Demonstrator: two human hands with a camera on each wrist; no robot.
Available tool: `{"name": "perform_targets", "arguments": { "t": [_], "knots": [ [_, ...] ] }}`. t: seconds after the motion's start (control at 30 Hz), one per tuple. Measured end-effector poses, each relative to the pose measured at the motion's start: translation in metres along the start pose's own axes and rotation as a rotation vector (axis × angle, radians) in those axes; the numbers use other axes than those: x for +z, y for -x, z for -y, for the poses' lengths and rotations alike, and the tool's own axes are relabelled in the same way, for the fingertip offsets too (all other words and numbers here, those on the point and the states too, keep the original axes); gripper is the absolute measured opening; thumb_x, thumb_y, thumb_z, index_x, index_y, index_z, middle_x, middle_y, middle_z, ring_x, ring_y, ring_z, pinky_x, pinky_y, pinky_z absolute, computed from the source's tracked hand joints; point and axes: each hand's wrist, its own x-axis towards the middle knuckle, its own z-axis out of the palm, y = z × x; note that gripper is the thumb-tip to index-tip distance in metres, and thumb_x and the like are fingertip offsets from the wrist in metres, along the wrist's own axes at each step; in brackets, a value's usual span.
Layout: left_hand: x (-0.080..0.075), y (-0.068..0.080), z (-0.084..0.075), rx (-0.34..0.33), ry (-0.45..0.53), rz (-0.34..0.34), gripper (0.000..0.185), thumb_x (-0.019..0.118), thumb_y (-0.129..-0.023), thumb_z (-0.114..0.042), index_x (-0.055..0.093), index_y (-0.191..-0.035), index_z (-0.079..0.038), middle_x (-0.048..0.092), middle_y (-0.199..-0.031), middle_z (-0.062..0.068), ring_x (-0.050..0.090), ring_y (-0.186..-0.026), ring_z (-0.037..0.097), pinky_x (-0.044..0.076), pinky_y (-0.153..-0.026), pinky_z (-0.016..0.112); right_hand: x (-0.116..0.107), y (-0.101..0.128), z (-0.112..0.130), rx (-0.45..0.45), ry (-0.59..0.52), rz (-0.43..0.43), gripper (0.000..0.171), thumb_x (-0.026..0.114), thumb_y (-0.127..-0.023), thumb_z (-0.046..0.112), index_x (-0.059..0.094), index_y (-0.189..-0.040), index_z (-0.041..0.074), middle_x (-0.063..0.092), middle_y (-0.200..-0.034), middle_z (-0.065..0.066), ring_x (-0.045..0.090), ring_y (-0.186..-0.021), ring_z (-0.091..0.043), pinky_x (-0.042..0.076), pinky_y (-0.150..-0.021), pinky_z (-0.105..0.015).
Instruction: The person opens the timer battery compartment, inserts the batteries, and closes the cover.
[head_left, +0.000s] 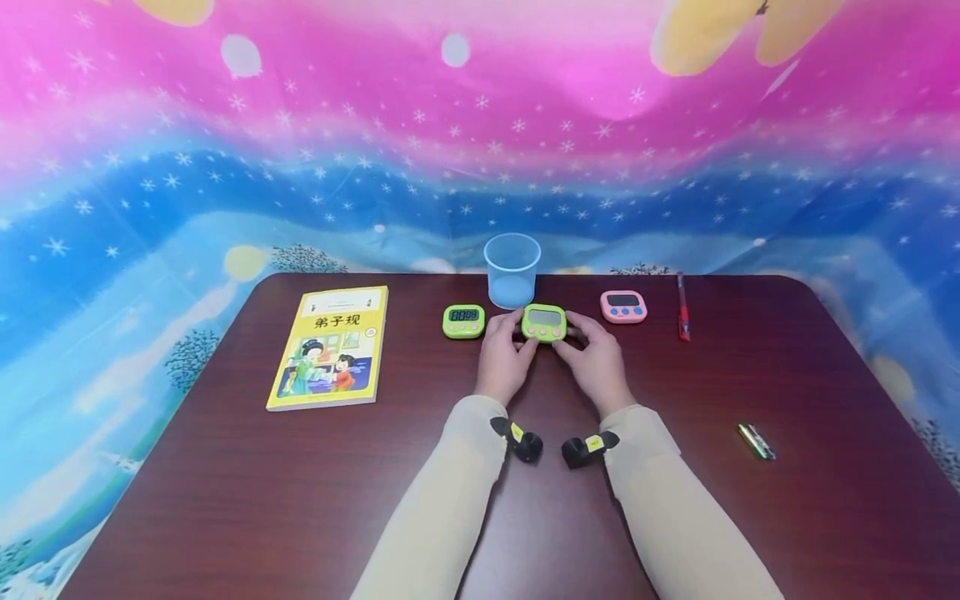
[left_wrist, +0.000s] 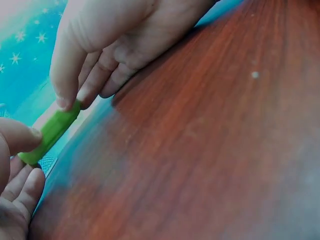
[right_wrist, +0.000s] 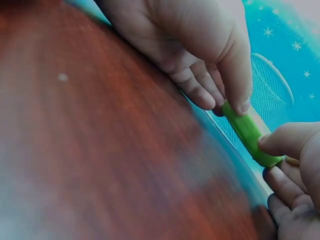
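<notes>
Green timer: a small lime-green plastic digital timer with a grey screen and pink buttons stood on its lower edge at the middle of the dark red-brown wooden table, just in front of the cup.
Left hand: the left hand pinched the timer's left end between thumb and fingers, the other fingers curled beneath.
Right hand: the right hand pinched the timer's right end in the same way; in the blurred wrist views the thumb tips seemed to press on its front edge.
Cup: a clear bluish plastic cup stood upright near the far edge.
Other timers: a second green timer lay just left of the held one, and a pink timer to its right.
Pen: a red pen lay beyond the pink timer.
Book: a yellow picture book lay flat, well to the left.
Batteries: two small cylinders, likely batteries, lay near the right edge.
</notes>
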Motion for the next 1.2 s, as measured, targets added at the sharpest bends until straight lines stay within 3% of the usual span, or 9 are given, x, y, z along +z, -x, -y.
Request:
{"name": "perform_targets", "arguments": {
  "t": [0.17,0.4,0.63,0.87,1.03,1.2],
  "knots": [
    [-0.004,0.008,0.001,0.050,0.042,0.007,0.052,0.072,-0.094,-0.009,0.054,-0.143,-0.005,0.051,-0.135,0.011,0.060,-0.115,0.019,0.054,-0.088,0.018,-0.006,0.009,0.001,0.010,-0.034,0.028,0.055,0.075,-0.091,0.015,0.057,-0.142,0.009,0.057,-0.140,-0.009,0.061,-0.119,-0.025,0.050,-0.105,-0.042],
    [-0.010,0.023,0.000,0.075,0.188,0.015,0.051,0.076,-0.089,-0.005,0.058,-0.137,-0.005,0.052,-0.136,0.009,0.063,-0.112,0.016,0.052,-0.094,0.019,-0.013,0.024,0.000,-0.002,-0.089,0.052,0.054,0.077,-0.090,0.012,0.059,-0.140,0.011,0.058,-0.136,-0.005,0.062,-0.111,-0.022,0.050,-0.104,-0.041],
    [-0.018,0.046,-0.002,0.094,0.230,0.040,0.054,0.078,-0.088,-0.008,0.058,-0.138,-0.007,0.061,-0.130,0.005,0.064,-0.108,0.016,0.053,-0.093,0.020,-0.024,0.049,0.006,-0.012,-0.121,0.088,0.054,0.077,-0.089,0.010,0.059,-0.140,0.011,0.058,-0.134,-0.004,0.063,-0.106,-0.021,0.052,-0.102,-0.039],
    [-0.027,0.067,-0.006,0.204,0.315,0.054,0.055,0.080,-0.086,-0.007,0.059,-0.136,-0.005,0.060,-0.129,0.007,0.066,-0.105,0.019,0.056,-0.092,0.025,-0.037,0.073,0.011,-0.084,-0.133,0.097,0.054,0.077,-0.089,0.008,0.060,-0.140,0.011,0.058,-0.136,-0.004,0.063,-0.106,-0.019,0.050,-0.102,-0.037],
    [-0.037,0.084,-0.014,0.228,0.374,0.059,0.058,0.083,-0.082,-0.006,0.060,-0.135,-0.003,0.058,-0.129,0.009,0.066,-0.106,0.023,0.057,-0.094,0.036,-0.048,0.092,0.020,-0.151,-0.120,0.112,0.055,0.079,-0.087,0.009,0.060,-0.139,0.010,0.057,-0.138,-0.002,0.061,-0.110,-0.018,0.048,-0.104,-0.043],
    [-0.049,0.100,-0.020,0.259,0.357,0.086,0.060,0.086,-0.079,-0.011,0.061,-0.134,-0.007,0.060,-0.127,0.003,0.065,-0.108,0.020,0.056,-0.094,0.040,-0.060,0.110,0.028,-0.189,-0.037,0.113,0.054,0.081,-0.087,0.019,0.062,-0.138,0.018,0.056,-0.137,0.006,0.055,-0.120,-0.014,0.050,-0.101,-0.053]
  ]
}}
